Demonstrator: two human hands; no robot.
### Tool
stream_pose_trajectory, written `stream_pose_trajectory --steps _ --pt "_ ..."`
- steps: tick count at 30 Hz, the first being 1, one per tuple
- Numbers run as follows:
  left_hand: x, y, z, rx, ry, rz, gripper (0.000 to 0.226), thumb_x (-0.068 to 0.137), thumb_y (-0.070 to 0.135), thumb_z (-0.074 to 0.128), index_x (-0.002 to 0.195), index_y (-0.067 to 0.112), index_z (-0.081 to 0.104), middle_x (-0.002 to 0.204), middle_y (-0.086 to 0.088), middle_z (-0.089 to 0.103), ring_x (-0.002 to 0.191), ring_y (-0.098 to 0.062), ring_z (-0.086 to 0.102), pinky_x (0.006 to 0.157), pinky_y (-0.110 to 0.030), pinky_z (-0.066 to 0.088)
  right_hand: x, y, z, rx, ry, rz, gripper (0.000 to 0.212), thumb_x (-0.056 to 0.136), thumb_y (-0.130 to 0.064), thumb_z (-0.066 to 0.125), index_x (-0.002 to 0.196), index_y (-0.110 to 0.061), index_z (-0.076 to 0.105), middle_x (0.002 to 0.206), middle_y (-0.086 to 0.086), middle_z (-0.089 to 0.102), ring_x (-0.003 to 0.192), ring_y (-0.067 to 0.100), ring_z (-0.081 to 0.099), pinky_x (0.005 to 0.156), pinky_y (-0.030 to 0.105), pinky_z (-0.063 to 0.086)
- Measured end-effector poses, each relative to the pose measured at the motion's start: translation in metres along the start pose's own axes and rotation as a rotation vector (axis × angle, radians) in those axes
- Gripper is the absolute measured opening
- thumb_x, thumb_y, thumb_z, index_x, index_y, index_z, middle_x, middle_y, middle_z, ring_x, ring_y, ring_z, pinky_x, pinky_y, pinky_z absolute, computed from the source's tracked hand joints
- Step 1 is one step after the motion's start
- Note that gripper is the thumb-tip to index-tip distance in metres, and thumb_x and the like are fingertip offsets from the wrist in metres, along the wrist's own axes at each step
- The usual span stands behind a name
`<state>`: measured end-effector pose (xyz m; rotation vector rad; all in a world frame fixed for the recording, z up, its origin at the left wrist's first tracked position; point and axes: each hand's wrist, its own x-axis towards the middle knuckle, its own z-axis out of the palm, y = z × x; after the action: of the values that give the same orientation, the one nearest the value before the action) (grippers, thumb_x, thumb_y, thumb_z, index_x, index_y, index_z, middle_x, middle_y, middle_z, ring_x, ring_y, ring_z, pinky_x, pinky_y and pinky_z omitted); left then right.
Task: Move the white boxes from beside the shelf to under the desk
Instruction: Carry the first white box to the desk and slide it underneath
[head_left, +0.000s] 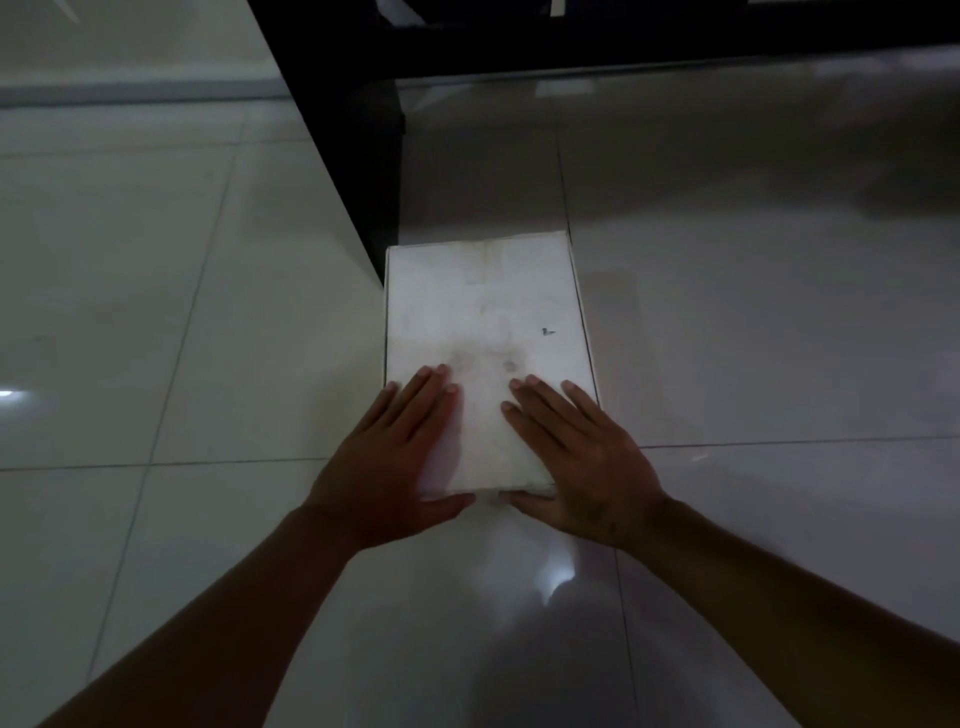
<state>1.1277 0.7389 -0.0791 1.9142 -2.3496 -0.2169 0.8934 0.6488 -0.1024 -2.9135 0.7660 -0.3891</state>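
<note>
Setting: dim room, glossy tiled floor (182, 312), dark table panel (358, 171) ahead of your fingers. Item: one white box (483, 332), shut, contents unseen, flat on the floor beside that panel; your left hand (395, 462) and right hand (576, 457) lie spread on its lid, thumbs hooked at the near edge. Risk: pushed forward askew, its far left corner could jam against the panel, or your palms could slip on the lid.

Two bare forearms, uncovered right down to the lower edge of the view, no sleeve on either. Bare left hand (387, 457) and bare right hand (576, 457), each with short, pale nails, five fingers apiece. Faint darker smudges across the back of the right hand.
</note>
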Motion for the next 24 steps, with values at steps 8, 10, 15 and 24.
stream_pose_trajectory --steps 8,10,15,24 --pt "0.050 -0.024 -0.005 0.045 -0.062 -0.086 0.100 0.079 0.066 0.051 0.148 -0.004 0.033 0.158 -0.022 0.027 0.146 -0.033 0.026 0.116 -0.045 0.031 0.045 0.026 0.004 0.002 -0.093 0.105 0.073 0.089 -0.050 0.054 0.146 -0.005 0.044 0.155 0.016 0.036 0.145 0.031 0.030 0.117 0.049 0.027" --pt "0.067 -0.031 -0.009 0.074 -0.087 -0.106 0.096 0.081 0.059 0.058 0.146 -0.007 0.033 0.156 -0.026 0.028 0.144 -0.038 0.029 0.113 -0.047 0.034 0.064 0.032 0.004 0.023 -0.116 0.130 0.074 0.089 -0.047 0.060 0.146 -0.005 0.042 0.156 0.016 0.035 0.145 0.032 0.029 0.118 0.050 0.025" --pt "0.094 -0.036 -0.011 0.006 -0.060 -0.221 0.080 0.093 0.031 0.061 0.151 -0.005 0.020 0.161 -0.023 0.011 0.150 -0.034 0.012 0.119 -0.045 0.024 0.106 0.042 0.004 0.041 -0.166 0.197 0.075 0.096 -0.042 0.055 0.155 -0.010 0.021 0.164 0.010 0.012 0.152 0.026 0.005 0.122 0.045 0.007" --pt "0.136 -0.067 0.009 -0.069 0.128 -0.300 0.062 0.100 0.014 0.046 0.153 -0.001 0.018 0.162 -0.020 0.012 0.151 -0.030 0.007 0.122 -0.040 0.014 0.165 0.062 0.022 0.021 -0.137 0.284 0.072 0.099 -0.040 0.049 0.157 -0.013 0.015 0.165 0.009 0.008 0.152 0.026 0.000 0.122 0.044 -0.001"
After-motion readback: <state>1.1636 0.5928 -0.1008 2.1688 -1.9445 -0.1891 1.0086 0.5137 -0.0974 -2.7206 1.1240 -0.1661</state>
